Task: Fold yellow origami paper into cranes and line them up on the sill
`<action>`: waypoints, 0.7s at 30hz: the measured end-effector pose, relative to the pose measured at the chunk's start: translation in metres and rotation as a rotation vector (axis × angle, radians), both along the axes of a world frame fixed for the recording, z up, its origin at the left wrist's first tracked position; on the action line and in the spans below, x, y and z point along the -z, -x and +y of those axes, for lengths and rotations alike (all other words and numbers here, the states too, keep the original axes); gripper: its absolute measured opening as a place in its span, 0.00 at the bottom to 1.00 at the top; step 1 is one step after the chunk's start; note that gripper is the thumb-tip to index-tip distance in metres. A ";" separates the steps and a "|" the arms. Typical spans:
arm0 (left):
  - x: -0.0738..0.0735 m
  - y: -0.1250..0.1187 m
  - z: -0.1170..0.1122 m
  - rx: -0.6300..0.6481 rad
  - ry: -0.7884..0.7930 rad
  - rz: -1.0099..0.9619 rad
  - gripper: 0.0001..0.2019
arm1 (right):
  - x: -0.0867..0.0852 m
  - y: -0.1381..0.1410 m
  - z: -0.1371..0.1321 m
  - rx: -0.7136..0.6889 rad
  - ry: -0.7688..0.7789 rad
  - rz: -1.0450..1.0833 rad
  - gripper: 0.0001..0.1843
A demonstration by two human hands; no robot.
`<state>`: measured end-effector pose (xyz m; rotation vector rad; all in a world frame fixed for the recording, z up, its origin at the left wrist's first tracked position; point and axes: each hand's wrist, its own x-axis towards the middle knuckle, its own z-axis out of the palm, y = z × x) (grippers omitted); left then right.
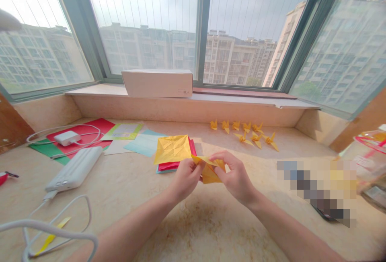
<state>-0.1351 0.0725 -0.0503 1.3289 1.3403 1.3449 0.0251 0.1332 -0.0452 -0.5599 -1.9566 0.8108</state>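
My left hand (185, 179) and my right hand (237, 175) both pinch a piece of folded yellow origami paper (209, 172) above the counter, with the fingers of each hand on its edges. Just behind them, a creased yellow paper sheet (173, 149) lies on a stack of red paper (169, 166), with a teal edge showing beneath. Several yellow origami cranes (244, 131) stand in a loose group further back, beyond my right hand.
Left on the counter are colored paper sheets (87, 133), a white charger (68, 138), a white power bank (74, 168) and white cables (57, 230). A pixelated patch (316, 189) hides an object at right. A cardboard box (157, 83) sits on the windowsill.
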 end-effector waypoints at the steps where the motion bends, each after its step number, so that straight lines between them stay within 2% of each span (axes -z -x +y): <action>1: 0.000 0.000 0.000 -0.004 0.005 -0.038 0.23 | 0.000 0.000 -0.001 -0.026 -0.013 -0.001 0.13; 7: -0.003 -0.003 0.000 -0.007 0.038 -0.257 0.24 | 0.000 0.002 -0.002 -0.115 -0.006 -0.066 0.19; 13: -0.008 -0.001 -0.003 0.054 -0.006 -0.464 0.24 | -0.003 -0.001 0.001 -0.093 0.107 0.012 0.16; 18: -0.014 0.002 -0.003 -0.048 -0.105 -0.424 0.21 | -0.007 -0.004 0.005 -0.091 0.208 0.066 0.13; 21: -0.012 0.003 -0.002 -0.045 -0.108 -0.435 0.21 | -0.008 -0.006 0.007 -0.112 0.234 0.087 0.12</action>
